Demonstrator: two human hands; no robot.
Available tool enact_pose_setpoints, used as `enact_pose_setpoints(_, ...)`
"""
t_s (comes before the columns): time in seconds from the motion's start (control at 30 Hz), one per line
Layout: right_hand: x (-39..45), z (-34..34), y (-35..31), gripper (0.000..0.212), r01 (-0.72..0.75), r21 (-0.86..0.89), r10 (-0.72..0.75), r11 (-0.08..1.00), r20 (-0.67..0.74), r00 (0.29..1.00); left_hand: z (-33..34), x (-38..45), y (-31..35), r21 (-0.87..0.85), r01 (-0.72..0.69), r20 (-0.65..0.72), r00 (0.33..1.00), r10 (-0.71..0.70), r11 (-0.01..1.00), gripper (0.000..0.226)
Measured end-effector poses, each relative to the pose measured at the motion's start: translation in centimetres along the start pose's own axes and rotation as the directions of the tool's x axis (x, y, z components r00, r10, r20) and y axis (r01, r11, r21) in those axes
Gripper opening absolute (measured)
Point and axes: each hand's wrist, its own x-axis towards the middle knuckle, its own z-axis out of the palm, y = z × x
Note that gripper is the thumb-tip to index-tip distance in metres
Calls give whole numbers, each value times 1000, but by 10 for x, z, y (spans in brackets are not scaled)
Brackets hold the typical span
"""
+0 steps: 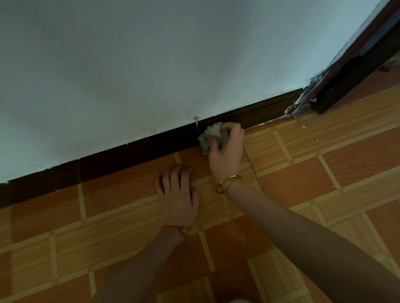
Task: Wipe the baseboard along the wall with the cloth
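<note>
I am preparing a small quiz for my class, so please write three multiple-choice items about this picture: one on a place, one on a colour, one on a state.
1. Where is the cloth?
A. Flat on the floor tiles
B. Against the baseboard
C. By the door frame

2. What colour is the baseboard?
A. White
B. Dark brown
C. Orange

3. What is the left hand doing?
A. Holding the cloth
B. Resting on the floor
C. Touching the wall

Answers:
1 B: the right hand grips the cloth against the baseboard.
2 B: it is dark brown below the pale wall.
3 B: the left hand rests on the tiled floor, holding nothing.
</note>
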Motion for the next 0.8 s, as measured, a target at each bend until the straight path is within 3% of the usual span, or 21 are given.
enact_pose_setpoints(0.1, 22, -17, 4, 27, -92, 18, 93, 996, -131, 987, 0, 0, -1, -15, -5, -2, 1000, 5, 1000, 43)
enact_pose_setpoints(0.27, 71, -58, 13, 27, -170, 60, 179, 984, -398, 900, 0, -1, -1, -27, 4, -7, 1000, -4, 1000, 43)
enact_pose_setpoints(0.33, 84, -71, 21, 27, -193, 53, 197, 980, -432, 880, 0, -1, 0, -29, 5, 1, 1000, -5, 1000, 44)
enact_pose_setpoints(0.5, 60, -52, 6, 28, -165, 29, 166, 986, -277, 946, -1, -1, 0, -26, 7, 15, 1000, -7, 1000, 45)
enact_pose_setpoints(0.63, 19, -20, -13, 27, -47, 32, 51, 998, -134, 990, -1, -1, 0, -16, 4, 13, 1000, -4, 1000, 44)
enact_pose_setpoints(0.8, -9, 3, -20, 25, 82, 14, -82, 997, 30, 996, 0, 1, 1, -4, 6, 10, 1000, -6, 1000, 43)
